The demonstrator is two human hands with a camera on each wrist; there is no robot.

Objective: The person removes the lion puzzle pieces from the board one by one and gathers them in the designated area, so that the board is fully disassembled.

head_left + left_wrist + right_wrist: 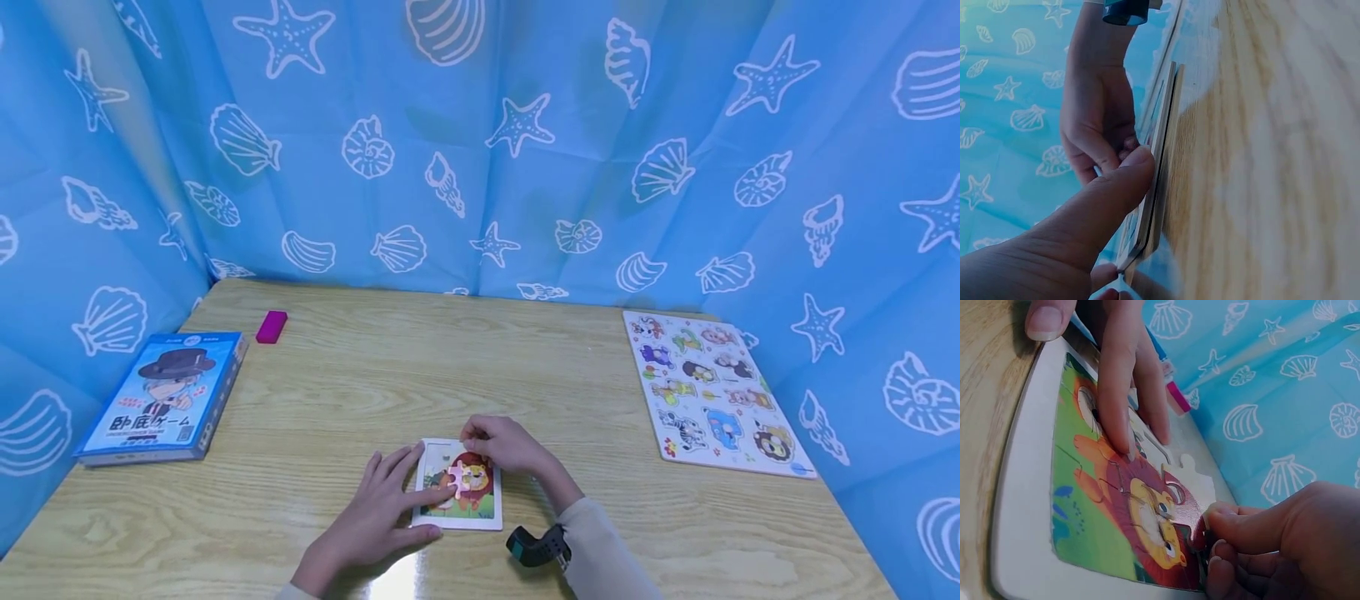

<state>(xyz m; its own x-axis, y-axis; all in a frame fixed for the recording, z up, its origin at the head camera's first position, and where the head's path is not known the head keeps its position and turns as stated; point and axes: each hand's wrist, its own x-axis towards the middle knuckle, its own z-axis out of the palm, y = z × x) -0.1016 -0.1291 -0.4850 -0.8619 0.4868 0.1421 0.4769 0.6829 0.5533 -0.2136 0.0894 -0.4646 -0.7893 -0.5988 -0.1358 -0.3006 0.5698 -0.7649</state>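
Note:
A small jigsaw puzzle (483, 523) with a white border and a lion picture lies on the table between the hands. My left hand (382, 504) spreads over its left side, the fingers mostly straight; in the right wrist view its fingertips (1121, 434) rest on the picture. At the far right corner my right hand (513, 448) pinches a dark red puzzle piece (1190, 499) between thumb and fingers. That piece sits tilted above the lion's mane. Seen edge-on in the left wrist view, the board (1159, 159) has the left thumb (1129, 178) at its near edge.
A blue game box (157, 400) lies at the left, with a magenta block (272, 327) behind it. On the right is a white animal puzzle board (712, 396). A blue shell-patterned curtain (465, 150) surrounds the wooden table (420, 358). The right wrist wears a black band (536, 548).

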